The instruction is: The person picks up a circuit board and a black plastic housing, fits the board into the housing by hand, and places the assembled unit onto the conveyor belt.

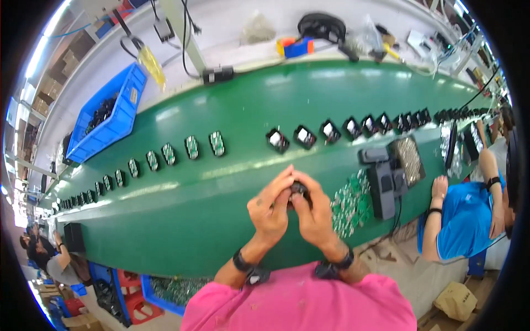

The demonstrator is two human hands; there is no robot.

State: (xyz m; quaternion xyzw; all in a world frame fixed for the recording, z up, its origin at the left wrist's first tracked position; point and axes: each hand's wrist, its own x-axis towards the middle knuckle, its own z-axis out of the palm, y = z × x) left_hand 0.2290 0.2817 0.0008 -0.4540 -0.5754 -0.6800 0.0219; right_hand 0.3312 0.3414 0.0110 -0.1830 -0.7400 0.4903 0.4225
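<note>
My left hand and my right hand meet above the near side of the green conveyor belt. Together they pinch a small black part, mostly hidden by the fingers. Just right of my right hand lies a pile of green circuit boards. On the belt beyond my hands, a row of green boards runs off to the left and a row of black open housings runs off to the right.
A blue bin of black parts sits beyond the belt at left. Dark grey holders and a tray stand right of the boards. A person in a blue shirt works at right; another person at far left.
</note>
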